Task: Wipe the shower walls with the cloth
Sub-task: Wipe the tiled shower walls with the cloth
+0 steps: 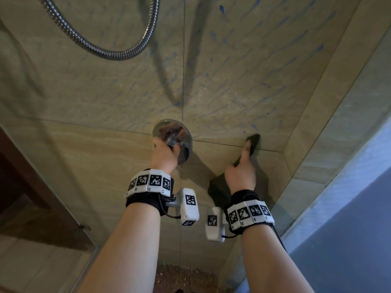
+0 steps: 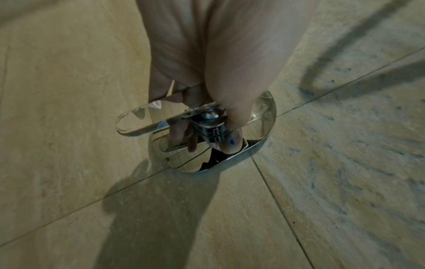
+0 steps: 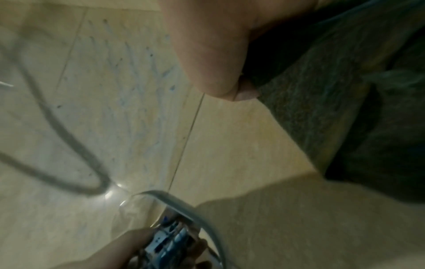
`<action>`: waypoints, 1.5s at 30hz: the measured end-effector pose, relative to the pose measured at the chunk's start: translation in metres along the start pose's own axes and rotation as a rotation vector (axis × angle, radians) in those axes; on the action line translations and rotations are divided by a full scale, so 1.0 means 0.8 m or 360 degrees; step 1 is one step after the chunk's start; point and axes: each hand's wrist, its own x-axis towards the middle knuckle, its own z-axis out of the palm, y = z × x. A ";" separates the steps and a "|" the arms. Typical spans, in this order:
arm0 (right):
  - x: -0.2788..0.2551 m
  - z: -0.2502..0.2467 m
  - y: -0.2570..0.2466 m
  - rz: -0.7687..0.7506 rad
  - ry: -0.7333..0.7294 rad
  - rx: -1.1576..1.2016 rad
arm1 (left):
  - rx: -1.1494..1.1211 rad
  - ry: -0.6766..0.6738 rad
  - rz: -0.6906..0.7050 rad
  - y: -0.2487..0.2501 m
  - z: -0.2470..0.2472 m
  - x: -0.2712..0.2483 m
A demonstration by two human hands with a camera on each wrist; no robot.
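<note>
Head view: the right hand (image 1: 241, 176) presses the dark cloth (image 1: 252, 142) flat on the tiled wall (image 1: 232, 81), index finger straight toward 12 o'clock, the cloth's long axis running from 7 to 1 o'clock under it; the blue streaks (image 1: 275, 66) lie from 11 to 1 o'clock of that hand, so it is the nearer one; the left hand (image 1: 164, 154) curls round the chrome valve handle (image 1: 172, 139).

Left wrist view: fingers (image 2: 232, 143) wrap the handle's stem; streaks sit at 3 o'clock.

Right wrist view: the thumb (image 3: 218, 72) pins the cloth (image 3: 333, 109) at 3 o'clock; streaks at 9 o'clock.
</note>
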 end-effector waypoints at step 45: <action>0.003 -0.022 0.003 0.0102 0.0284 0.0239 | 0.0041 -0.0010 0.0019 -0.010 0.005 0.008</action>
